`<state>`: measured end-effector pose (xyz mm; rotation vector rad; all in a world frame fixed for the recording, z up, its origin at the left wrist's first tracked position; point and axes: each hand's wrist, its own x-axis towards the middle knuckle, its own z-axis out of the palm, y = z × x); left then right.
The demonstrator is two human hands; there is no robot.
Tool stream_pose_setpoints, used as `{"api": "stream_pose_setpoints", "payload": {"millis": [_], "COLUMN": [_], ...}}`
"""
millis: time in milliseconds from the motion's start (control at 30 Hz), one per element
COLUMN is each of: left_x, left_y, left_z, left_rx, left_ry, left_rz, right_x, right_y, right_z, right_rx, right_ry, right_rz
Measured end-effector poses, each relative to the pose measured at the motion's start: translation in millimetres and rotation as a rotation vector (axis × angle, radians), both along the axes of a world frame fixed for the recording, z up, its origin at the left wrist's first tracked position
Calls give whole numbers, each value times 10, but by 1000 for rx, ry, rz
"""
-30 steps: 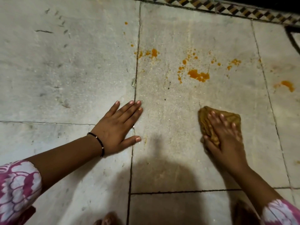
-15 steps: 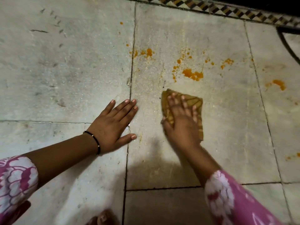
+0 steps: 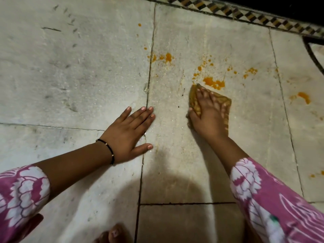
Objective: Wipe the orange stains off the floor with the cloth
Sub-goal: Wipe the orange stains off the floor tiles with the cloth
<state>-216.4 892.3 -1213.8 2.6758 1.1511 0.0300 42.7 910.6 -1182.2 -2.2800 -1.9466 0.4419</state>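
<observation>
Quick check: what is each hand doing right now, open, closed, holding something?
Left hand: open, flat on the floor, holding nothing.
Right hand: open, straight fingers pressing the cloth onto the floor.

Floor point(image 3: 87, 71): pale stone slabs, matt, scuffed, grainy. Cloth point(image 3: 225, 100): soft woven fabric, mustard-brown. Sleeve point(image 3: 273, 204): printed pink cotton-like fabric.

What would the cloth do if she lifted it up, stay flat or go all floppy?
Probably floppy: the cloth lies creased and bunched under her right hand, so it would likely droop and unfold. It looks thin, so likely light. Pushed flat over the smooth floor, it should slide easily, though an edge might fold under.
</observation>
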Motion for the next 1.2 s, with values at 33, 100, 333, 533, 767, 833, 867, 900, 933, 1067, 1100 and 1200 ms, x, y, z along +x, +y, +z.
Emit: {"api": "stream_pose_setpoints", "payload": {"millis": [33, 100, 333, 533, 767, 833, 867, 900, 933, 1067, 1100, 1200], "left_x": [-2, 1, 9, -4, 3, -1, 2, 8, 13, 15, 14, 13], "left_y": [4, 16, 15, 12, 13, -13, -20, -22, -23, -17, -17, -13], "left_z": [2, 3, 0, -10, 16, 32, 42, 47, 47, 50, 51, 65], "left_rx": [-2, -3, -9, 3, 9, 19, 26, 22, 8, -40, -44, -50], "left_ry": [2, 6, -30, -42, -64, -63, -46, -23, -4, 23, 23, 25], "left_rz": [0, -7, 6, 2, 19, 95, 140, 182, 219, 263, 262, 257], "right_x": [-122, -292, 143, 164, -550, -395, -280, -174, -95, -206, -294, -636], "right_y": [82, 95, -809, -293, 322, 105, -12, -111, -167, 116, 290, 806], "right_z": [-12, -22, 93, 54, -45, -22, -6, 2, 5, -3, -16, -62], "right_rx": [0, 4, -20, -76, 46, 67, 57, 35, 16, 14, 23, 14], "right_ry": [13, 24, -20, -215, -122, -125, -135, -145, -151, -116, -95, -36], "right_rz": [60, 194, 317, 283, 304, 362, 364, 352, 328, 184, 151, 209]}}
